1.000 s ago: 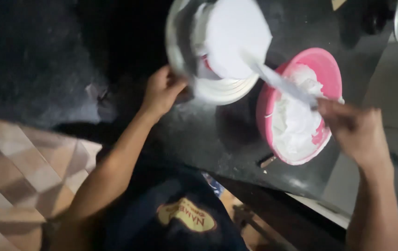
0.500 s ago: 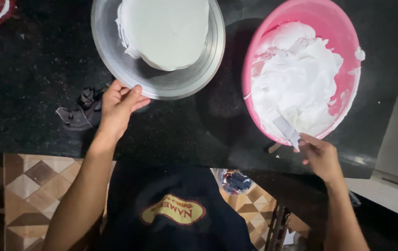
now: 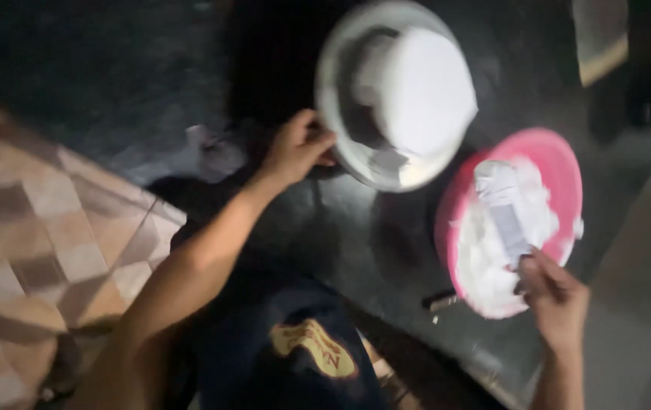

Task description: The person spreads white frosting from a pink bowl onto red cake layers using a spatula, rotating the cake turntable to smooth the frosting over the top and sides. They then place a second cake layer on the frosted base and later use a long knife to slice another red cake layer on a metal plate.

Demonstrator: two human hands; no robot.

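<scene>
A white frosted cake [image 3: 424, 91] sits on a round metal turntable [image 3: 341, 144] on a black counter. My left hand [image 3: 295, 148] grips the turntable's near-left rim. To the right stands a pink bowl [image 3: 561, 163] filled with white cream [image 3: 485, 258]. My right hand [image 3: 553, 292] holds a flat metal spatula [image 3: 504, 205] whose blade carries cream and lies over the bowl. The picture is blurred by motion.
A crumpled grey cloth [image 3: 215, 152] lies on the counter left of my left hand. A small dark object [image 3: 439, 301] rests beside the bowl. Tiled floor [image 3: 37, 235] shows at the left; my dark apron [image 3: 295, 349] is below.
The view has swung and tilted. My right hand lifted the spatula out of the cream, now loaded, above the bowl. My left hand stays on the turntable rim.
</scene>
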